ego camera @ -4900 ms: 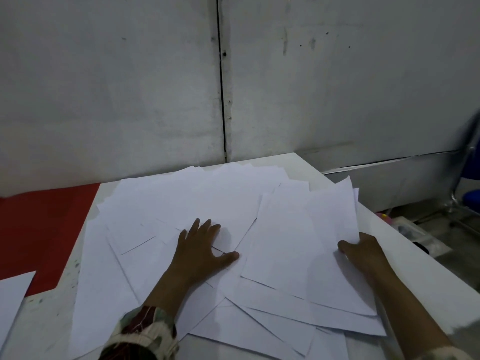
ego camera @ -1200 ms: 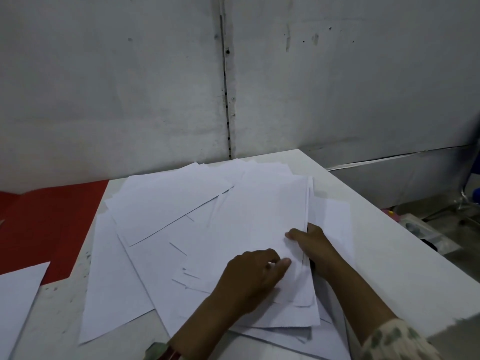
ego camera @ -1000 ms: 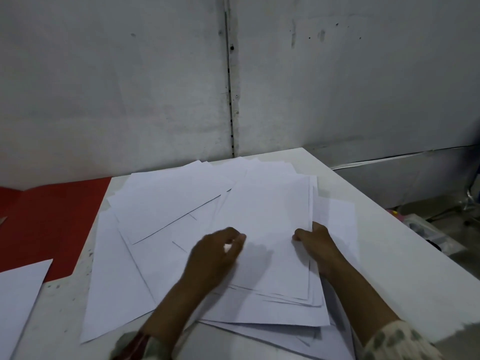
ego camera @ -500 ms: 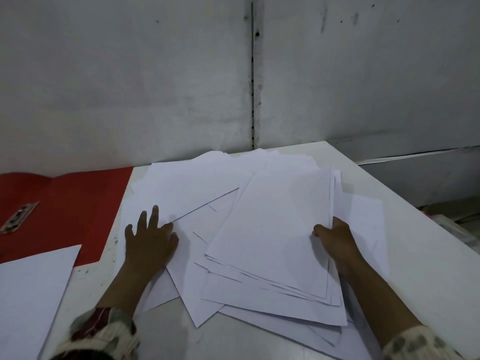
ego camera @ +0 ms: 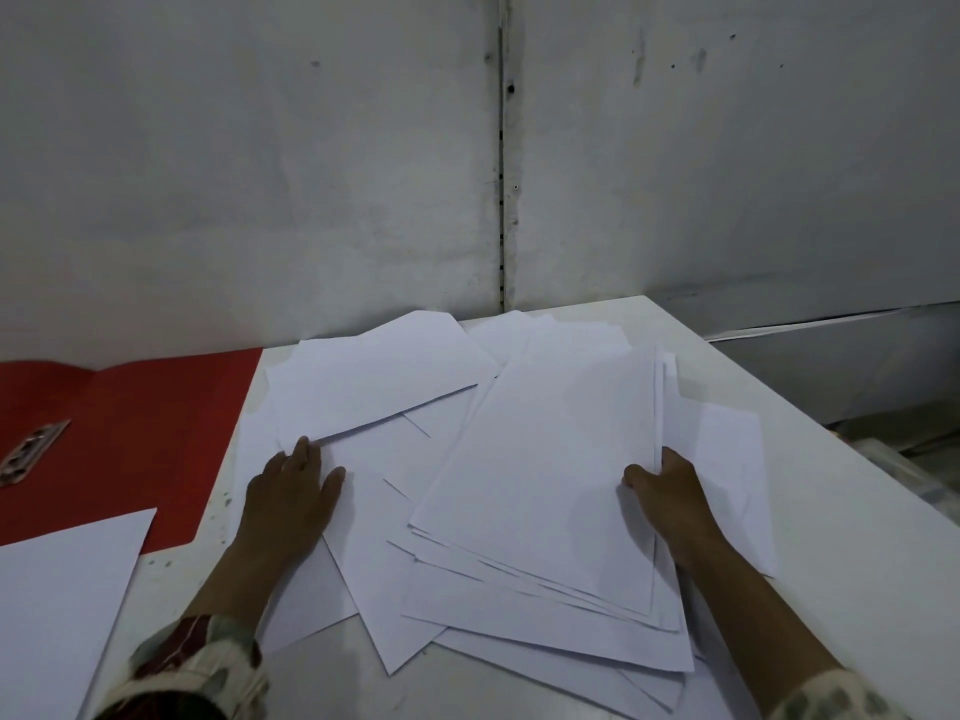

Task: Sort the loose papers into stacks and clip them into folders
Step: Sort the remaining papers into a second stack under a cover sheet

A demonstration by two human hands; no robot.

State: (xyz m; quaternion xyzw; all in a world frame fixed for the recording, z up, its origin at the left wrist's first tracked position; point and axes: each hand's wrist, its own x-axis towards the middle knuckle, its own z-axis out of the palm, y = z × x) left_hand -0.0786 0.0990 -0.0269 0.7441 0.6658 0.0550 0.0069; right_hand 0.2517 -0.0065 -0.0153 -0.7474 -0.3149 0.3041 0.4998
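Single sheet (ego camera: 57,610): white, at the far left, its upper corner overlapping the near edge of the red folder.
Red folder (ego camera: 140,433): lies open and flat at the left, part of it off the table's left edge; a metal clip (ego camera: 32,452) sits on its left portion.
Table (ego camera: 852,537): white, pushed against a grey wall (ego camera: 311,174) with a vertical seam.
Left hand (ego camera: 291,498): lies palm down on the left part of the spread papers, fingers straight and close together, fingertips reaching the near edge of a sheet that lies askew behind them.
Loose papers (ego camera: 384,376): white sheets fanned over the middle of the table at differing angles, overlapping one another.
Gathered stack (ego camera: 545,475): several sheets roughly squared on top of the spread, edges stepped at the near end, lying right of centre.
Right hand (ego camera: 670,491): at the stack's right edge, thumb on top of the upper sheet and fingers curled under that edge, pinching it.
Sleeves: patterned cuffs show at both wrists at the bottom.
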